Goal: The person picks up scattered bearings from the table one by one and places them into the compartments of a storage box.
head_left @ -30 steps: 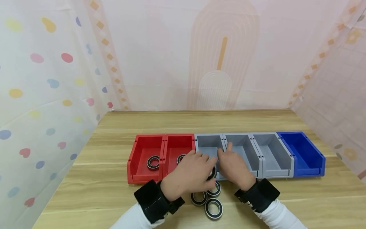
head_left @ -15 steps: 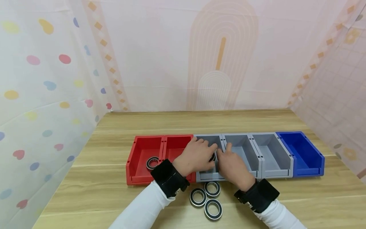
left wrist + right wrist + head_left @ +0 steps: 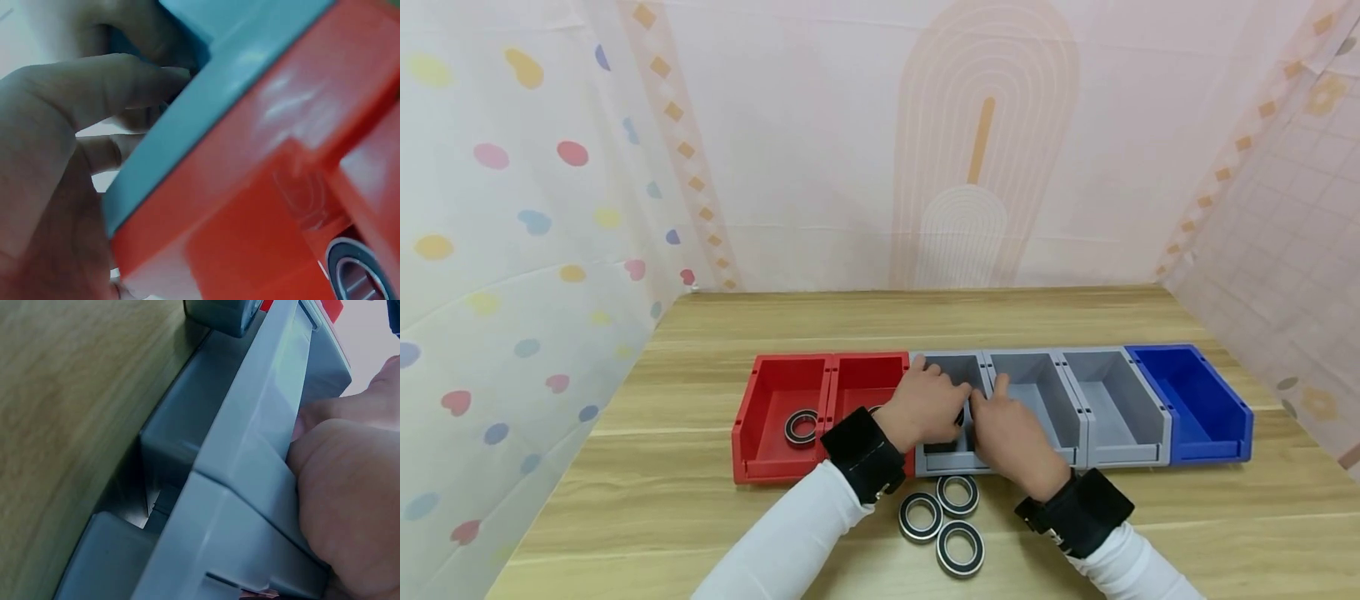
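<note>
My left hand (image 3: 928, 404) reaches into the leftmost grey bin (image 3: 953, 468), pinching a ball bearing (image 3: 960, 418). Only a dark sliver of that bearing shows past the fingers. In the left wrist view, the thumb and fingers (image 3: 119, 87) dip behind the bin's grey rim. My right hand (image 3: 1017, 437) grips the wall between this bin and the middle grey bin (image 3: 1037, 396), with a finger on either side. Three more bearings lie together on the table before the bins: one at left (image 3: 920, 517), one behind (image 3: 957, 496), one in front (image 3: 959, 549).
Two red bins (image 3: 782, 471) adjoin the grey ones on the left. The outer one contains a bearing (image 3: 801, 427); another bearing (image 3: 874, 409) in the inner one is mostly covered by my left wrist. Rightward stand a third grey bin (image 3: 1126, 454) and a blue bin (image 3: 1210, 452).
My left hand has carried the bearing from above the front lip back into the leftmost grey bin, uncovering the three bearings on the table. My right hand stays in place.
</note>
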### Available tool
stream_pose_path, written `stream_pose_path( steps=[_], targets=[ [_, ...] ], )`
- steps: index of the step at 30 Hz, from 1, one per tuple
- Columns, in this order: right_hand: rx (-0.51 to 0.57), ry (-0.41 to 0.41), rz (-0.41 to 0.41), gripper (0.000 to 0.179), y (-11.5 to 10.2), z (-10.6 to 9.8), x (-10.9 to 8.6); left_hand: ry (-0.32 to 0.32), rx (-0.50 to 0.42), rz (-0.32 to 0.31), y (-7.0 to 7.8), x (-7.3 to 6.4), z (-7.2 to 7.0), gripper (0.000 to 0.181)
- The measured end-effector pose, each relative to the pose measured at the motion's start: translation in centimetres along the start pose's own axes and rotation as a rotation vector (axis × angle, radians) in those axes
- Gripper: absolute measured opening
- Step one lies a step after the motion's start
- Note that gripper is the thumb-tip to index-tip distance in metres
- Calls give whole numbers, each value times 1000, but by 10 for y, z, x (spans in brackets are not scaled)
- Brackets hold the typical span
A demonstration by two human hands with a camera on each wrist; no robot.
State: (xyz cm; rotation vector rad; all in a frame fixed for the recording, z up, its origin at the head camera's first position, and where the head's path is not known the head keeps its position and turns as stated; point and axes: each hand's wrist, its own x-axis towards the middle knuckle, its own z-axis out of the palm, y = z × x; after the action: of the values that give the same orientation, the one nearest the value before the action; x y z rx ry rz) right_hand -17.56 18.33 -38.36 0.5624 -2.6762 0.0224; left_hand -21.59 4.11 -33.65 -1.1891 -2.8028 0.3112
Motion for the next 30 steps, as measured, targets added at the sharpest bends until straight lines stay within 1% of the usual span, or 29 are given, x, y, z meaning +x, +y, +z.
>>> stream_pose_path(
  steps=[2, 6, 11, 13, 15, 19, 25, 28, 30],
  targets=[
    [1, 4, 0, 17, 0, 0, 0, -17, -10, -5, 2, 2, 1, 39],
    [9, -3, 8, 13, 1, 1, -1, -50, -11, -22, 4, 7, 6, 37],
    [8, -11, 19, 7, 1, 2, -1, -74, 40, -27, 5, 11, 11, 24],
    [0, -7, 17, 7, 1, 2, 0, -78, 61, -26, 5, 12, 14, 17],
    [-5, -3, 14, 8, 1, 1, 0, -82, 77, -25, 6, 14, 16, 14],
    [1, 0, 15, 8, 2, 1, 0, -93, 100, -27, 7, 15, 18, 14],
    [-3, 4, 3, 8, 2, 0, 1, -113, 128, -38, 8, 13, 18, 22],
    [-1, -4, -5, 8, 1, 0, 1, -81, 144, -56, 8, 10, 20, 26],
    [7, -14, -3, 8, 1, 0, 0, -23, 158, -62, 9, 5, 21, 29]
  ],
)
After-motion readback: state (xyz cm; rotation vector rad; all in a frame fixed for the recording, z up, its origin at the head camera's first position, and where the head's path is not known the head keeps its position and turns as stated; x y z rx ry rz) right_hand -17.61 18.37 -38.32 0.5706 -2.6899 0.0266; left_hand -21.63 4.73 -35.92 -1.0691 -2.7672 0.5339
